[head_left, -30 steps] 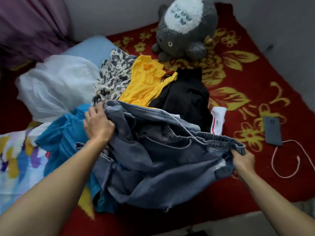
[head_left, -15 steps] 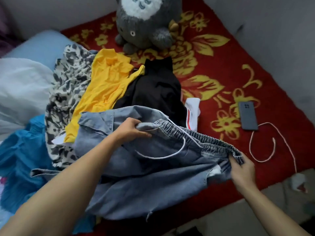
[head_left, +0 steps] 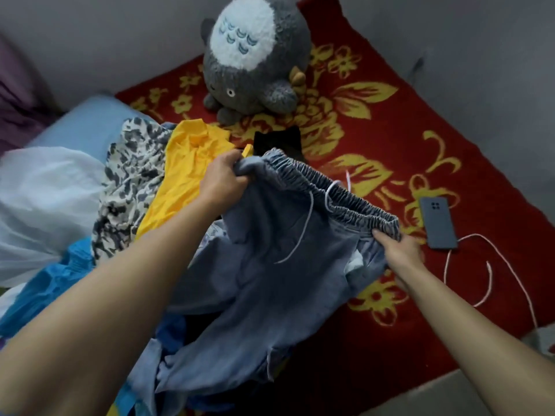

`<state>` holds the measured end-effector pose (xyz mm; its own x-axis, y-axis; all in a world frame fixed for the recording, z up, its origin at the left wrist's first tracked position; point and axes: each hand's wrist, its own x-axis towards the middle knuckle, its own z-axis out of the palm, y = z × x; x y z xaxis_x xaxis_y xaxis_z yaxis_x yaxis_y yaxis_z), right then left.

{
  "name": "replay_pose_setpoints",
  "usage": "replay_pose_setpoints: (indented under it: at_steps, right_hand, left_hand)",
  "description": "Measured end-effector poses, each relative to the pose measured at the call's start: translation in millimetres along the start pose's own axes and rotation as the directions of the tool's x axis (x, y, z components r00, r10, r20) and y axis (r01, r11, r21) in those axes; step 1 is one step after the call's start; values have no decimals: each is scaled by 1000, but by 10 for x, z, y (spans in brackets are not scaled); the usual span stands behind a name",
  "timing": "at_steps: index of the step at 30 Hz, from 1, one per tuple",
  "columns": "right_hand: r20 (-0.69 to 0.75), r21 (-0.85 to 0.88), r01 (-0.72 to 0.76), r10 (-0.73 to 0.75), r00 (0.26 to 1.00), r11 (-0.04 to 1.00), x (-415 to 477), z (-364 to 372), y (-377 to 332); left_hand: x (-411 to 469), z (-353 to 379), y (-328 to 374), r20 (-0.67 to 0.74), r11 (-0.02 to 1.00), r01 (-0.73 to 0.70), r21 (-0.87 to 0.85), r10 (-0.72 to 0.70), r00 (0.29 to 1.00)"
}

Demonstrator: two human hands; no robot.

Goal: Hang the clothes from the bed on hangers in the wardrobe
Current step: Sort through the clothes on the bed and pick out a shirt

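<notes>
One pair denim trousers (head_left: 270,265), held by waistband (head_left: 315,178) above clothes pile (head_left: 180,181) near front edge of bed (head_left: 390,121). The left hand (head_left: 223,178) fingers (head_left: 237,165) clench one end; right hand (head_left: 399,250) fingers (head_left: 382,236) pinch the other.

Faded matt denim trousers (head_left: 270,265) hang from both hands. Beyond the left hand (head_left: 222,181) sits a fuzzy plush toy (head_left: 252,61). Right of the right hand (head_left: 399,250) lies a matt phone (head_left: 437,222).
</notes>
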<state>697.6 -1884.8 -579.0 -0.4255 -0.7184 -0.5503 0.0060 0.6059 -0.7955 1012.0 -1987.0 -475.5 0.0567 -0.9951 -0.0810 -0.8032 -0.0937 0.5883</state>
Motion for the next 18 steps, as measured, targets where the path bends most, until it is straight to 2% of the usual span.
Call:
replay_pose_setpoints:
  at_steps: [3,5,8,10,13,15,17,18]
  right_hand:
    - [47,26,-25,24,999,999,-60,202,-111]
    - [18,43,-27,27,999,999,-46,345,-182]
    - [-54,30,-23,24,998,999,16,465,-213]
    - [-117,0,-51,51,992,999,134,421,-34]
    - [-226,-131,-212,179,958,968,271,157,411]
    - [-235,-257,-303,245,941,918,306,-49,684]
    - [-191,-500,-302,237,952,812,256,-134,784]
    - [-148,-624,-244,194,970,743,194,-103,745]
  left_hand:
    - [-186,-204,-214,-32,991,136,-5,-136,990]
    - [-225,-285,-210,-93,980,173,-99,-182,979]
    - [-122,-212,18,-200,978,68,-198,-108,974]
    - [-81,-39,137,-148,984,13,-176,-39,988]
    - [-293,237,-18,-155,997,62,-49,-69,985]
    - [-676,399,-291,-176,995,101,20,-96,980]
    - [-1117,548,-588,-137,986,125,107,-110,985]
    - [-1298,589,-728,-119,977,148,153,-130,984]
